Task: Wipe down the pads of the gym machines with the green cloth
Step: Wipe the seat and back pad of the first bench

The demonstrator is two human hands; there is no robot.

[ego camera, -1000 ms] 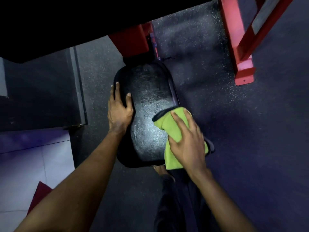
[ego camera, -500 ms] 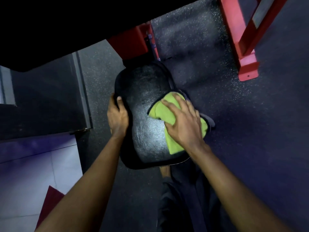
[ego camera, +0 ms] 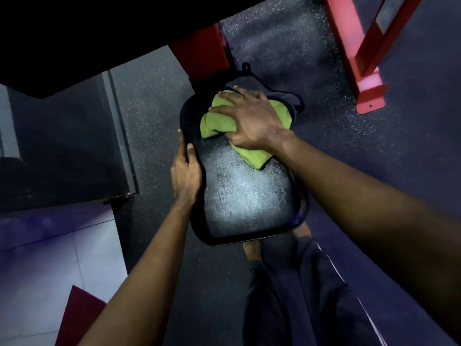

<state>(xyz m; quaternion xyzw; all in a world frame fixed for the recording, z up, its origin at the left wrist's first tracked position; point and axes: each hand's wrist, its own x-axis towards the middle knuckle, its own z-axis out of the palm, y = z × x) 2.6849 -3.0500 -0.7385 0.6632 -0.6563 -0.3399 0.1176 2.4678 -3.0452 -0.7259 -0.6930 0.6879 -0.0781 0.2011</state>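
Right hand (ego camera: 249,121) bears down on the cloth (ego camera: 218,124), fingers curved over the bunched green wad, thumb tucked at its near side. That puts the cloth at the far, narrow end of the pad (ego camera: 247,196). Left hand (ego camera: 185,176) clamps the pad's left edge, thumb on top and fingers wrapped out of sight underneath.

The cloth looks soft, fluffy and very light, and it folds and rumples freely. It is best taken as a handful from above, with the palm spreading the pressure. The pad reads as a firm cushion in black vinyl-like skin. It is finely grained and shiny under the light, with rounded corners and a raised rim. It is wider near the person and tapers away. That skin is probably slick, so the cloth should glide, and the pad may shift on its mount, which makes the edge a sensible place to brace. Beyond it rises the frame (ego camera: 202,56), hard red-painted metal, over a floor (ego camera: 331,156) of speckled rubber.
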